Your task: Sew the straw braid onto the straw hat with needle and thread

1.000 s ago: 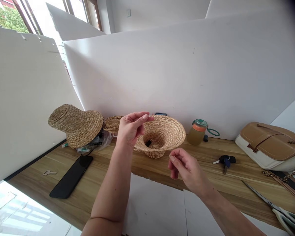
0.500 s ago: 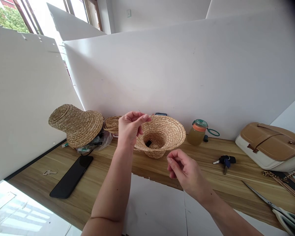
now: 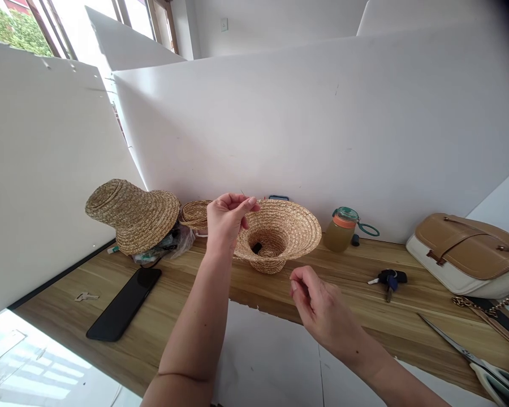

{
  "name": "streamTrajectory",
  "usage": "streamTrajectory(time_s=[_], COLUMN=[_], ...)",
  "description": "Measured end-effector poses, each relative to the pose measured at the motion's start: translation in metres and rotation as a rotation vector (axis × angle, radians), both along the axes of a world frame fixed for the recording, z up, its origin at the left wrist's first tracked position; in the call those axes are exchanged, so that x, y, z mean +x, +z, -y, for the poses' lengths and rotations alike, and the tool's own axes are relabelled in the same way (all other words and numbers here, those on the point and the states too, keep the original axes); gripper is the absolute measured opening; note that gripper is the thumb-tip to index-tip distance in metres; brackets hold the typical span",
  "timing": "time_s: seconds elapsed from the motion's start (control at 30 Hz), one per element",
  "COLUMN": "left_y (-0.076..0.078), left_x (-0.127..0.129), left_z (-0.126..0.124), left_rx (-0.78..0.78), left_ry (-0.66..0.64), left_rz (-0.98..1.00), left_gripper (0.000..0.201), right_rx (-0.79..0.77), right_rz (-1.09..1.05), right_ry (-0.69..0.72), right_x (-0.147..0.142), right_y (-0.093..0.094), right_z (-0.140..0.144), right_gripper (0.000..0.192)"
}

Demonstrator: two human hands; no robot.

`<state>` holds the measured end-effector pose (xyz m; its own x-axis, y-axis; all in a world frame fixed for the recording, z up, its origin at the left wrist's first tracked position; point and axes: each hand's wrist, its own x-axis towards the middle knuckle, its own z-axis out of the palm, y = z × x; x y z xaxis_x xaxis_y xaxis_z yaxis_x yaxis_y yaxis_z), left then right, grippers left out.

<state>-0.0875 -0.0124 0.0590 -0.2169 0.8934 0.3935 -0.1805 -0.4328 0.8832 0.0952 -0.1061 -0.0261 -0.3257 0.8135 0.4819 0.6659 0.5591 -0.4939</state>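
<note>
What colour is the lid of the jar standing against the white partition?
The jar has a teal-green lid above an orange band, seen in the head view.

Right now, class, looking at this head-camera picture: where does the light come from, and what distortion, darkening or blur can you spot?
Head view: daylight comes from the windows at top left, which are overexposed. The wide lens bows the white partition edges, and the top right corner darkens. The left hand and right hand look sharp, as does the upturned straw hat; whatever the fingers pinch is too thin to make out.
</note>
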Motion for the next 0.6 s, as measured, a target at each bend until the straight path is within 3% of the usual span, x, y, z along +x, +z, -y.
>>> streamTrajectory(time_s=[0.37,0.6], left_y=[-0.005,-0.004], left_x=[0.001,-0.001], left_z=[-0.006,-0.006], left_rx=[0.132,0.127], left_ry=[0.127,0.092], left_rz=[0.004,0.041], left_gripper=[0.030,0.031], right_rx=[0.249,0.263], right_rz=[0.110,0.103], right_ry=[0.004,0.004], right_x=[-0.007,-0.009], right_y=[0.006,0.003], right_z=[-0.002,-0.001], right_gripper=[0.012,0.011])
